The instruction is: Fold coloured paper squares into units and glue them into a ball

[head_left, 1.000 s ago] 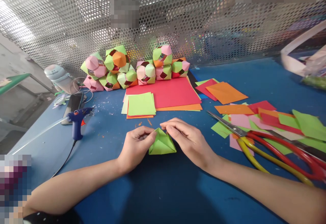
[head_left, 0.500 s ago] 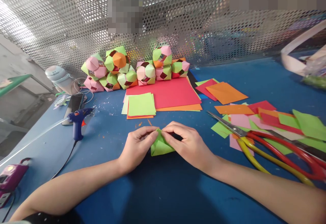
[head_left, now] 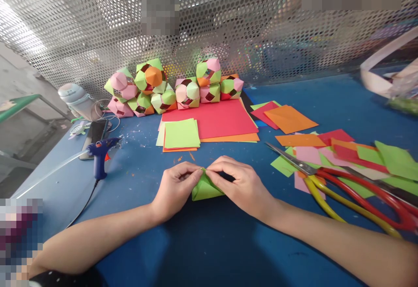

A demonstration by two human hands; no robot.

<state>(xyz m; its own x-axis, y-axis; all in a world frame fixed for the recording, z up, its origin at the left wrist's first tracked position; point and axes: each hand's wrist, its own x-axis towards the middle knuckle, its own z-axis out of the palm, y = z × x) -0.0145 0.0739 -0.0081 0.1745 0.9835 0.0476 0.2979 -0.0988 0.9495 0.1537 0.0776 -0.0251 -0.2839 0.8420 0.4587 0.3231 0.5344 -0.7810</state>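
A small piece of green paper (head_left: 206, 190), folded and standing partly upright, is between my two hands over the blue table. My left hand (head_left: 178, 189) pinches its top left part between thumb and fingers. From the other side my right hand (head_left: 240, 182) grips the upper edge, thumb and fingertips pressed together close to the left ones. The fingers cover part of the folds. Just beyond the hands lies a stack of square papers (head_left: 181, 133), green on top, beside large red sheets (head_left: 225, 119).
Several folded paper balls (head_left: 187, 93) are piled against the perforated metal screen (head_left: 261, 30). Scissors with red and yellow handles (head_left: 313, 176) lie over paper scraps (head_left: 342, 152) at right. At left are a blue glue gun (head_left: 99, 158), a phone (head_left: 94, 134) and a bottle (head_left: 76, 99).
Both hands stay in almost the same place. The top of the green paper is pinched slightly closer together between the fingertips.
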